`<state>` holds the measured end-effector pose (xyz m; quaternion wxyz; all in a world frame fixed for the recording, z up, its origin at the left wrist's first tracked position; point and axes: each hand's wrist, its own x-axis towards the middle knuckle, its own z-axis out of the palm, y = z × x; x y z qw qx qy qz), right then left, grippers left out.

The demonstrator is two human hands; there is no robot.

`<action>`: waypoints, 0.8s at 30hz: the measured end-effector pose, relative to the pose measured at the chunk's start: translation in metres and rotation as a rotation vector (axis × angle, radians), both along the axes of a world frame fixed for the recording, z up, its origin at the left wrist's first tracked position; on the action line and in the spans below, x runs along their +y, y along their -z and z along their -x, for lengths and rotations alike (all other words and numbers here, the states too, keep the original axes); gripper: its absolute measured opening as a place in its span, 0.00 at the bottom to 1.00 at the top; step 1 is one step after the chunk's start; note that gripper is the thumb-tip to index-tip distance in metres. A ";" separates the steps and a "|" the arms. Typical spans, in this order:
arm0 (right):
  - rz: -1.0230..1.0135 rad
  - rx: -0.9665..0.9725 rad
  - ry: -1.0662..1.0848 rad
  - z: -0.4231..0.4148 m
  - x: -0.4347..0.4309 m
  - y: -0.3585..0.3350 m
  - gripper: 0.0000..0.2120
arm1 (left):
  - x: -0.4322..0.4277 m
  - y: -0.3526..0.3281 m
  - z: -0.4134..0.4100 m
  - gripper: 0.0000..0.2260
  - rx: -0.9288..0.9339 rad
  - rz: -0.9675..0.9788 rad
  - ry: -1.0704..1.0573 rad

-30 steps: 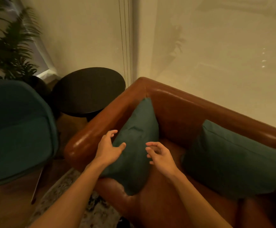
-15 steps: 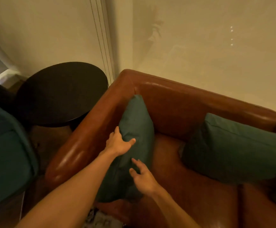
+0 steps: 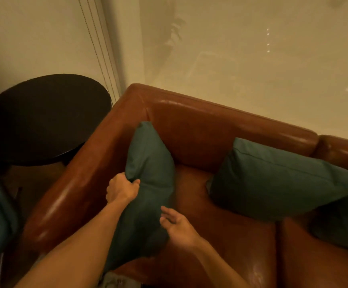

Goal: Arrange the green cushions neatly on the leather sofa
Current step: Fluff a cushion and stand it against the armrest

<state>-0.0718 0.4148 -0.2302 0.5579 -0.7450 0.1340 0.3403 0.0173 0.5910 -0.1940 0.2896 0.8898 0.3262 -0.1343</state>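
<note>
The near cushion (image 3: 148, 183) stood against the sofa (image 3: 220, 129) arm, its edge pinched by the left hand (image 3: 120, 189); the right hand (image 3: 178, 226) was spread beside it. Both edges should be gripped evenly.

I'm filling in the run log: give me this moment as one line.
phase: grasping | left hand: pinching edge of green cushion by sofa arm | right hand: open at its lower side | second cushion: untouched
</note>
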 end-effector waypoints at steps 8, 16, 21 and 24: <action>-0.012 -0.035 0.048 -0.023 -0.041 -0.038 0.15 | 0.004 -0.014 0.045 0.08 -0.264 0.024 -0.046; -0.007 -0.016 0.211 -0.065 -0.064 -0.078 0.18 | 0.027 -0.041 0.095 0.11 -0.582 0.168 0.021; -0.087 0.045 0.344 -0.093 -0.080 -0.096 0.29 | 0.033 -0.077 0.113 0.18 -0.744 0.405 0.014; -0.180 0.074 0.373 -0.100 -0.087 -0.102 0.39 | 0.046 -0.086 0.123 0.20 -0.744 0.548 -0.042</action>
